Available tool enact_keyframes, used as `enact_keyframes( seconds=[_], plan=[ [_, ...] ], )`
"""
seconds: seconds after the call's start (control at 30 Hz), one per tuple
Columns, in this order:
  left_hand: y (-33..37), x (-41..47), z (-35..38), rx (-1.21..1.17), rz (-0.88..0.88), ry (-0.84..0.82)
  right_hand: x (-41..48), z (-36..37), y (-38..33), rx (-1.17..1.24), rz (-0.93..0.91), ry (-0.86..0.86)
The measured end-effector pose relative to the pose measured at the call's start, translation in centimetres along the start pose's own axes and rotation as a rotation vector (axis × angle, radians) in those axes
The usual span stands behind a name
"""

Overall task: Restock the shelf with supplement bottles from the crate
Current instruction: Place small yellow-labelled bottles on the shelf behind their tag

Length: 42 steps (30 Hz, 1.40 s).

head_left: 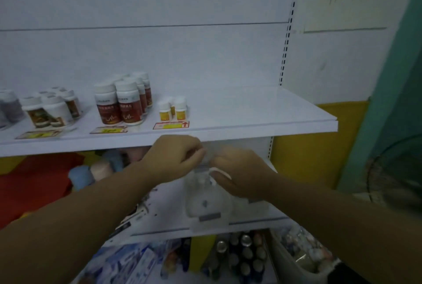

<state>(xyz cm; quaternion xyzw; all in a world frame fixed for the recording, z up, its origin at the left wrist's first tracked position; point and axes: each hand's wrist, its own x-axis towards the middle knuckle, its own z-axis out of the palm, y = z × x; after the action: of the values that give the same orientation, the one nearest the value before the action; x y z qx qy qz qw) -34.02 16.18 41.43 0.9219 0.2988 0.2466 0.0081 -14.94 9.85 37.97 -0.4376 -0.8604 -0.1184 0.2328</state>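
left hand (175, 158) and right hand (239, 176) both pinch the top of a clear pouch (205, 203) just below the shelf (251, 124) front edge; contents too blurred to tell. judged light, limp, slippery: hold at the top seam. supplement bottles (118, 103) stand on the shelf, left part.

Single head cam — looks fwd/down, close on shelf (251, 121) front.
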Motion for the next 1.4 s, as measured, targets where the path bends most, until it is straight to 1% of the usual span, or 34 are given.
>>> enact_keyframes(
  seconds=[0.03, 0.1, 0.2, 0.27, 0.37, 0.47, 0.6, 0.67, 0.73, 0.83, 0.93, 1.03, 1.1, 1.23, 1.3, 1.37, 1.4],
  plan=[
    [-0.5, -1.0, 1.2, 0.004, -0.038, -0.061, -0.8, 1.0, 0.0, -0.004, -0.017, -0.064],
    [-2.2, -2.1, 3.8, -0.005, -0.143, -0.138, -1.7, 3.3, 0.4, 0.025, 0.043, -0.178],
    [-5.6, -3.3, 7.6, -0.097, -0.351, -0.212, -2.8, 7.5, 2.1, 0.126, 0.269, -0.199],
    [-7.8, -4.2, 10.3, -0.141, -0.429, -0.217, -3.5, 10.5, 3.4, 0.205, 0.396, -0.224],
    [-10.7, -5.0, 14.8, -0.208, -0.481, -0.16, -4.0, 15.4, 5.2, 0.272, 0.509, -0.273],
    [-13.5, -4.3, 19.0, -0.24, -0.499, -0.135, -3.0, 20.3, 7.2, 0.263, 0.573, -0.336],
    [-16.7, -1.3, 24.4, -0.313, -0.498, -0.225, -0.2, 25.4, 9.8, 0.162, 0.639, -0.537],
    [-17.9, 0.5, 26.6, -0.314, -0.572, -0.277, 1.3, 27.1, 11.2, 0.022, 0.622, -0.587],
    [-18.9, 2.0, 28.7, -0.272, -0.668, -0.292, 2.7, 28.5, 12.5, -0.149, 0.595, -0.597],
    [-19.3, 4.1, 31.5, -0.18, -0.687, -0.361, 4.6, 30.3, 13.7, -0.332, 0.575, -0.601],
    [-19.5, 5.4, 33.4, -0.061, -0.69, -0.355, 5.7, 32.0, 14.2, -0.438, 0.565, -0.637],
    [-20.2, 5.4, 34.7, -0.018, -0.71, -0.324, 6.2, 33.4, 14.6, -0.487, 0.553, -0.596],
    [-20.4, 5.2, 35.1, -0.062, -0.708, -0.31, 6.3, 33.9, 14.8, -0.459, 0.585, -0.552],
    [-20.0, 5.4, 33.0, -0.161, -0.678, -0.263, 6.6, 32.9, 14.5, -0.386, 0.629, -0.572],
    [-19.1, 4.6, 30.3, -0.232, -0.673, -0.202, 6.1, 30.8, 13.7, -0.272, 0.7, -0.495],
    [-17.5, 2.6, 26.8, -0.41, -0.68, -0.134, 4.8, 27.7, 12.5, -0.082, 0.757, -0.421],
    [-16.3, 1.4, 24.9, -0.528, -0.685, -0.117, 3.9, 25.8, 11.5, 0.063, 0.783, -0.399]
  ],
)
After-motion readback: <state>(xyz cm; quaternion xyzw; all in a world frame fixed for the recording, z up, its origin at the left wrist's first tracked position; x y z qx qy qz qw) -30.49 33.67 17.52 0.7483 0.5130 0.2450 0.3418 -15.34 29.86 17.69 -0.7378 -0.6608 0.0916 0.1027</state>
